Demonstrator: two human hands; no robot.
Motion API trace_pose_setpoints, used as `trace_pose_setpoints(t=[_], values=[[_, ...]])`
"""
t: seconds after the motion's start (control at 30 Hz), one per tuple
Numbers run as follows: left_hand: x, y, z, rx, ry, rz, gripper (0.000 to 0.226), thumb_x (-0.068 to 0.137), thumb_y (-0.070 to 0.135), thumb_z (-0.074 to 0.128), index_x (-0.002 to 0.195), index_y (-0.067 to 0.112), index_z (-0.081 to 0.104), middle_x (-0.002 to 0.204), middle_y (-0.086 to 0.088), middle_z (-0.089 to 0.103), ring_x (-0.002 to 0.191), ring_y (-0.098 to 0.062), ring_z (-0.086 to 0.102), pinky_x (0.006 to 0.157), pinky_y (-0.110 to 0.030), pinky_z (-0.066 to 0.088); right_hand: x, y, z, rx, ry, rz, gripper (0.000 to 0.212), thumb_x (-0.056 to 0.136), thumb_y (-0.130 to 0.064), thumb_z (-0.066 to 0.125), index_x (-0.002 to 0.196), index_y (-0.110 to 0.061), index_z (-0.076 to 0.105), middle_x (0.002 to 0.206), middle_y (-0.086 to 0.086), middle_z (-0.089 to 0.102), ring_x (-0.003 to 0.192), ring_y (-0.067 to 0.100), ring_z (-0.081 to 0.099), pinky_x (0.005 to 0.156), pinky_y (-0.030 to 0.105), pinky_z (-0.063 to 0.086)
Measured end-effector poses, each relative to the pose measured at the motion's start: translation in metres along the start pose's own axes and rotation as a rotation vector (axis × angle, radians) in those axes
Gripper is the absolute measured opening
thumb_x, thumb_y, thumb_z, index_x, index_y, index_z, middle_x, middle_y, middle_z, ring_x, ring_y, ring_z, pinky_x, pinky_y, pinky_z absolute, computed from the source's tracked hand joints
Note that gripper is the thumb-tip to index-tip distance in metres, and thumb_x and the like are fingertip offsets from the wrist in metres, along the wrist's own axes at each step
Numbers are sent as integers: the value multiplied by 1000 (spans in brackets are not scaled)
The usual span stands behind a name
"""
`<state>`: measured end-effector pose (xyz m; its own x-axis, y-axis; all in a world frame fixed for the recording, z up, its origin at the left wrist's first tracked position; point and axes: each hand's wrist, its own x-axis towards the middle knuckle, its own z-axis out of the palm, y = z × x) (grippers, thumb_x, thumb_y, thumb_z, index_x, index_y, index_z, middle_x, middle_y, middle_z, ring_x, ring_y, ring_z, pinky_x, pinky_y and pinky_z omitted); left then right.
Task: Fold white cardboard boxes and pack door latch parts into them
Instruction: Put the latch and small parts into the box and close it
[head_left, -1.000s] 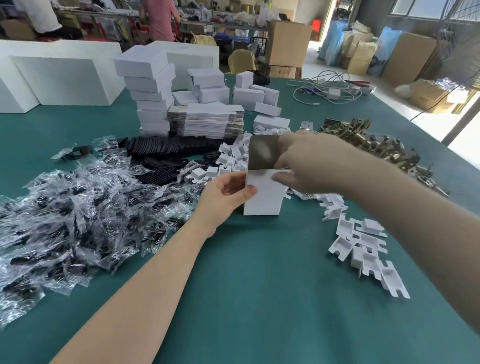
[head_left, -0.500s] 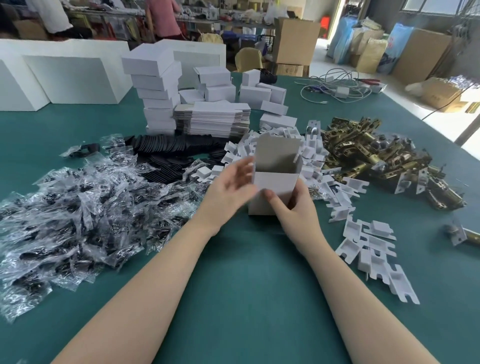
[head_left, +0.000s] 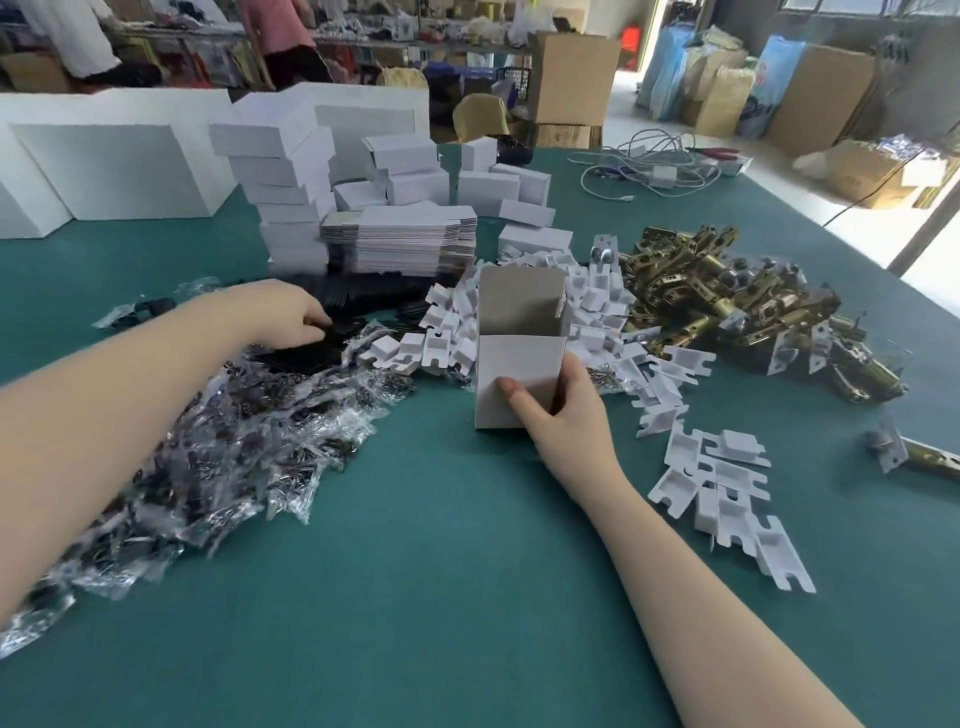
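Observation:
A white cardboard box (head_left: 511, 364) stands upright on the green table (head_left: 441, 545), top flap raised and its mouth open. My right hand (head_left: 563, 415) grips its lower right corner, thumb on the front face. My left hand (head_left: 283, 314) is out to the left over a pile of flat black parts (head_left: 358, 317), fingertips pinched on one of them. Brass door latches (head_left: 727, 301) are heaped to the right of the box. White folded inserts (head_left: 519, 312) lie behind and beside the box. Clear bags of small black parts (head_left: 208, 441) cover the left.
A stack of flat box blanks (head_left: 400, 244) and piles of folded white boxes (head_left: 280, 171) stand behind. More inserts (head_left: 727, 493) and a lone latch (head_left: 914, 457) lie at the right. White cables (head_left: 649, 166) sit far back. People stand beyond the table.
My left hand has let go of the box and moved left to the black parts. My right hand has stayed on the box, which now stands with its flap up.

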<state>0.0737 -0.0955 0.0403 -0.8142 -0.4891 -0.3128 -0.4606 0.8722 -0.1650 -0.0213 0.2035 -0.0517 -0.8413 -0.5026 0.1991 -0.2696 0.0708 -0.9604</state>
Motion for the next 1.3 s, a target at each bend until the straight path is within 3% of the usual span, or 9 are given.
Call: trace_pose_setpoints(t=[0.2, 0.4, 0.67, 0.83, 0.93, 1.0, 1.07, 1.2, 1.3], values=[[11, 6, 17, 6, 165, -73, 59, 93, 64, 46, 140, 29, 52, 137, -1, 59, 124, -27, 54, 96, -40, 50, 0, 0, 0, -2, -12, 2, 38, 87, -31, 74, 107, -50, 49, 95, -45, 59, 92, -19, 56, 69, -1, 40], [17, 9, 16, 33, 167, -5, 46, 100, 48, 44, 133, 20, 59, 131, -7, 62, 120, -28, 56, 98, -42, 47, 1, 2, 0, 22, -6, 8, 44, 86, -33, 75, 123, -39, 53, 109, -29, 63, 95, -16, 57, 70, 0, 41], [14, 2, 9, 135, 134, 25, 35, 94, 56, 50, 112, 27, 58, 99, 4, 60, 91, -18, 56, 78, -34, 52, 2, 3, 0, 39, -11, 30, 43, 84, -37, 75, 121, -43, 53, 107, -31, 64, 95, -13, 59, 70, 2, 43], [19, 6, 14, -79, 251, -45, 22, 96, 36, 50, 108, 19, 56, 98, -4, 62, 87, -27, 58, 78, -43, 54, 3, 3, 1, 35, -23, 33, 37, 84, -39, 75, 109, -54, 52, 103, -36, 63, 96, -12, 59, 71, 2, 44], [23, 7, 19, -142, 491, -113, 26, 102, 26, 39, 120, 11, 52, 105, -19, 64, 88, -36, 60, 72, -42, 52, 3, 4, 0, 43, -24, 34, 38, 83, -40, 75, 109, -55, 51, 104, -36, 63, 97, -12, 59, 71, 2, 44], [22, 8, 18, -339, 649, -135, 29, 104, 24, 38, 125, 8, 51, 108, -23, 64, 89, -39, 60, 70, -40, 48, 3, 4, 0, 52, -25, 36, 38, 83, -40, 75, 110, -55, 52, 105, -35, 63, 97, -12, 59, 71, 3, 45], [22, 14, 10, -695, 666, -148, 32, 105, 22, 40, 131, 7, 50, 117, -16, 63, 89, -35, 63, 68, -35, 49, 4, 4, 0, 56, -25, 31, 38, 84, -38, 75, 109, -53, 52, 102, -37, 63, 96, -13, 59, 71, 3, 45], [17, 31, -8, -1696, 358, -194, 30, 104, 7, 38, 130, 9, 52, 98, -7, 62, 82, -19, 66, 59, -27, 55, 4, 3, 1, 61, -18, 27, 40, 84, -36, 76, 115, -47, 53, 99, -40, 62, 93, -15, 58, 68, 1, 42], [12, 38, -13, -2034, 174, -180, 16, 103, 14, 46, 112, 6, 58, 80, -4, 57, 65, -16, 68, 57, -25, 58, 4, 4, 0, 61, -14, 23, 39, 84, -35, 76, 115, -45, 54, 100, -37, 63, 93, -15, 59, 68, 1, 42]])
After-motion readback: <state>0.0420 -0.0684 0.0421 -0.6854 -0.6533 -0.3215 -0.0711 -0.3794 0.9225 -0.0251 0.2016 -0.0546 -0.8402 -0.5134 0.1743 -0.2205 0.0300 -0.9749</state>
